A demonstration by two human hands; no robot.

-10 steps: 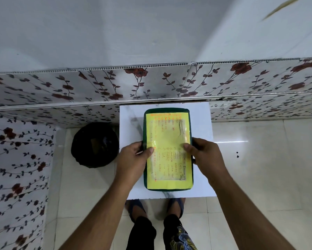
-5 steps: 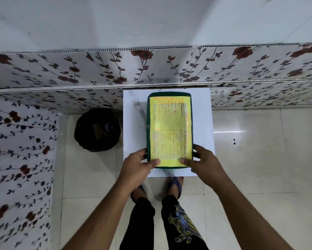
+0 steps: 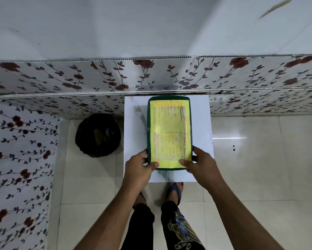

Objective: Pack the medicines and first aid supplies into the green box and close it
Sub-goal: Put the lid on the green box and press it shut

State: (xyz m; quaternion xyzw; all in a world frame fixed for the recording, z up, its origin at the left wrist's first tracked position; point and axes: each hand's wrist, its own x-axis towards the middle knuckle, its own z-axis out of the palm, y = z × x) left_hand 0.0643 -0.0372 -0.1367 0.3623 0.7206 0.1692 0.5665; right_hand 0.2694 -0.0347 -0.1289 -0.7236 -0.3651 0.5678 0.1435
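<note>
— Floral wall panels and pale floor tiles surround a small white table. What's on it?

— Only a closed green box, lid covered by a yellow handwritten sheet.

— And the hands?

— Left hand and right hand each clasp a near corner, thumbs on the lid. A black bin stands left of the table.

Head view, steeply down, near
</note>
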